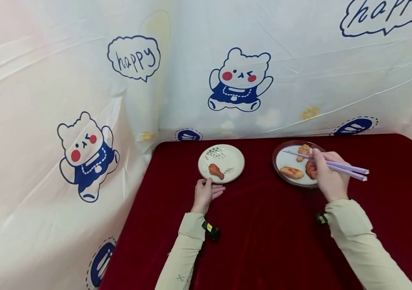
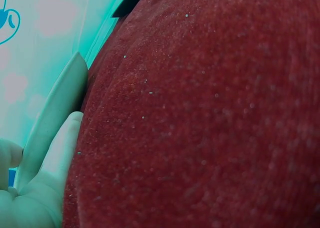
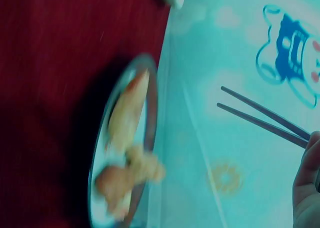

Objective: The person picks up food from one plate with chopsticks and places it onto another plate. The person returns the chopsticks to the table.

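Note:
A small cream plate (image 1: 233, 157) with a painted pattern carries one fried drumstick (image 1: 215, 171). My left hand (image 1: 206, 195) pinches its near rim, thumb on top and fingers beneath; the plate's underside (image 2: 60, 95) shows in the left wrist view. On the right, my right hand (image 1: 330, 175) holds lilac chopsticks (image 1: 347, 168) above a brown-rimmed plate (image 1: 276, 161). Their tips are slightly apart with nothing between them in the right wrist view. On that plate lie a golden wing piece (image 1: 291, 172), a pale fried piece (image 1: 304, 152) and a reddish-brown piece (image 1: 311, 169), partly hidden by the hand.
Both plates stand near the far edge of a table covered in dark red cloth (image 1: 256, 225). A pale printed curtain (image 1: 188, 80) with cartoon bears hangs behind and to the left. Each wrist wears a black strapped device (image 1: 211, 231).

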Demonstrator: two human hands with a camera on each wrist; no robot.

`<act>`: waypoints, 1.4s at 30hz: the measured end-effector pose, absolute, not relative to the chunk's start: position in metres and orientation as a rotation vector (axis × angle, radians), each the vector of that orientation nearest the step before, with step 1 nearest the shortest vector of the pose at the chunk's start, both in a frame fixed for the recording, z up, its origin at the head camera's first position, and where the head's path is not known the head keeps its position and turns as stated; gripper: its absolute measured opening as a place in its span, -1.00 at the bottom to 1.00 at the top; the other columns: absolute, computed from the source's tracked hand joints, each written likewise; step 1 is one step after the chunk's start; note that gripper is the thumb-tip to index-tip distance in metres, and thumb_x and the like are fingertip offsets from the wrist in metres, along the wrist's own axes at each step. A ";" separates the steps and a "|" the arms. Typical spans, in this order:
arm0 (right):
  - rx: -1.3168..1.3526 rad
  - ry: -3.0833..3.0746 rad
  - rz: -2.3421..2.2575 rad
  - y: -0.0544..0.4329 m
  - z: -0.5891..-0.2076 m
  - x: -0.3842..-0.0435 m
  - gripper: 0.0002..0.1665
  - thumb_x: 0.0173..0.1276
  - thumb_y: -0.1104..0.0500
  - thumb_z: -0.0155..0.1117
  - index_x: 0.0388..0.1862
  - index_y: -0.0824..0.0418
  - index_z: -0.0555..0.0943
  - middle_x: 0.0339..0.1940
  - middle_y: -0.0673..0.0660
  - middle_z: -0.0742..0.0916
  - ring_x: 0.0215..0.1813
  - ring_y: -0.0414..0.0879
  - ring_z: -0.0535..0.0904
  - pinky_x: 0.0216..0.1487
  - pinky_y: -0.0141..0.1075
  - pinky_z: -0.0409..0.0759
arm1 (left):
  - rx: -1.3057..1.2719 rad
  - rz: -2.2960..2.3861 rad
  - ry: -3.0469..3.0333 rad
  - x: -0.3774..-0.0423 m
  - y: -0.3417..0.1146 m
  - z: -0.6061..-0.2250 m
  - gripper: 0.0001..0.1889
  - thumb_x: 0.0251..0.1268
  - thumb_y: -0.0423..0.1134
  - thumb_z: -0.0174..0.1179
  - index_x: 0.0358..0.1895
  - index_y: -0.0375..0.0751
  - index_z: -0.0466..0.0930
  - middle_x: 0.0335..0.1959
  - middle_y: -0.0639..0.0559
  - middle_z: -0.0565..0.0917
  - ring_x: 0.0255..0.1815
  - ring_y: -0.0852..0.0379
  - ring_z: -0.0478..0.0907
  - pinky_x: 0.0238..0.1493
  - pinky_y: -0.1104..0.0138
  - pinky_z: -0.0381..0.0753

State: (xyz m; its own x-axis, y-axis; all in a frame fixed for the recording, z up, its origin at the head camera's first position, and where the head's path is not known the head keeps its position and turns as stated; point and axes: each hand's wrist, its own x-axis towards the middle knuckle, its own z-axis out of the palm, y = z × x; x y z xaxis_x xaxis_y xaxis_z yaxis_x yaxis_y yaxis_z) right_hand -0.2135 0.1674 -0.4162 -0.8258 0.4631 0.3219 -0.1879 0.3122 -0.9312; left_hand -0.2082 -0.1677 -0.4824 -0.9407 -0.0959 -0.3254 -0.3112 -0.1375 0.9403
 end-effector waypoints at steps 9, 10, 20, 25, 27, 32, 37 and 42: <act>-0.412 -2.136 1.429 0.228 -0.426 -0.214 -0.81 0.37 -0.04 0.24 -0.43 -0.14 0.71 -0.65 -0.44 0.59 -0.62 -0.53 0.50 -0.54 -0.72 0.44 | -0.460 2.224 1.957 -0.208 -0.168 -0.481 -0.56 0.58 -0.21 -0.23 0.32 -0.46 0.07 0.06 -0.55 0.55 0.06 -0.29 0.62 0.13 0.08 0.64; -0.430 -2.161 1.411 0.233 -0.428 -0.214 -0.80 0.38 -0.05 0.23 -0.40 -0.11 0.72 -0.64 -0.44 0.58 -0.62 -0.53 0.49 -0.54 -0.72 0.44 | -0.461 2.226 1.954 -0.208 -0.168 -0.481 -0.56 0.58 -0.21 -0.23 0.32 -0.47 0.07 0.06 -0.55 0.55 0.06 -0.29 0.62 0.13 0.08 0.65; -0.510 -2.286 1.253 0.246 -0.446 -0.223 -0.44 0.40 -0.18 0.12 -0.17 0.29 0.74 -0.66 -0.49 0.48 -0.55 -0.61 0.40 -0.51 -0.73 0.35 | -0.457 2.219 1.955 -0.208 -0.169 -0.483 -0.54 0.58 -0.20 -0.23 0.34 -0.46 0.05 0.06 -0.53 0.55 0.06 -0.28 0.62 0.13 0.09 0.65; -0.564 -2.263 1.291 0.244 -0.452 -0.227 -0.44 0.39 -0.20 0.12 -0.19 0.26 0.74 -0.68 -0.49 0.48 -0.56 -0.60 0.41 -0.54 -0.70 0.35 | -0.457 2.217 1.962 -0.207 -0.169 -0.483 -0.55 0.58 -0.21 -0.23 0.33 -0.47 0.05 0.06 -0.53 0.56 0.06 -0.28 0.62 0.12 0.09 0.65; -0.577 -2.233 1.310 0.243 -0.453 -0.229 -0.45 0.38 -0.19 0.14 -0.19 0.26 0.75 -0.71 -0.49 0.49 -0.58 -0.59 0.41 -0.56 -0.69 0.35 | -0.452 2.217 1.965 -0.207 -0.169 -0.483 -0.55 0.58 -0.21 -0.23 0.33 -0.47 0.05 0.06 -0.53 0.56 0.06 -0.29 0.62 0.11 0.09 0.66; -0.577 -2.215 1.336 0.242 -0.458 -0.232 -0.45 0.38 -0.17 0.14 -0.19 0.30 0.74 -0.70 -0.52 0.50 -0.61 -0.60 0.41 -0.58 -0.70 0.36 | -0.446 2.218 1.962 -0.206 -0.168 -0.483 -0.54 0.58 -0.21 -0.24 0.34 -0.47 0.04 0.06 -0.53 0.55 0.07 -0.29 0.61 0.12 0.09 0.65; -0.559 -2.251 1.336 0.242 -0.460 -0.233 -0.40 0.40 -0.17 0.12 -0.11 0.36 0.71 -0.69 -0.53 0.49 -0.64 -0.62 0.41 -0.58 -0.72 0.38 | -0.444 2.220 1.966 -0.205 -0.167 -0.483 -0.54 0.58 -0.22 -0.23 0.34 -0.47 0.04 0.05 -0.54 0.56 0.06 -0.29 0.62 0.11 0.10 0.66; -0.549 -2.297 1.291 0.241 -0.462 -0.233 -0.42 0.40 -0.16 0.13 -0.09 0.35 0.71 -0.74 -0.56 0.45 -0.65 -0.67 0.36 -0.55 -0.76 0.34 | -0.444 2.223 1.970 -0.205 -0.168 -0.482 -0.55 0.58 -0.22 -0.23 0.33 -0.48 0.05 0.05 -0.54 0.56 0.06 -0.30 0.62 0.11 0.09 0.66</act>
State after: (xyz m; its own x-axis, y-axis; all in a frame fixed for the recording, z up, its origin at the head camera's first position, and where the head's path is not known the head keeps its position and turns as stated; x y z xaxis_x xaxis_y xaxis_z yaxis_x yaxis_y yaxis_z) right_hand -0.2325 0.2413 -0.4620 -0.8215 0.5392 0.1856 0.1219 0.4840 -0.8666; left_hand -0.2049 -0.1682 -0.4817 -0.9471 -0.0909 -0.3079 -0.2947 -0.1341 0.9461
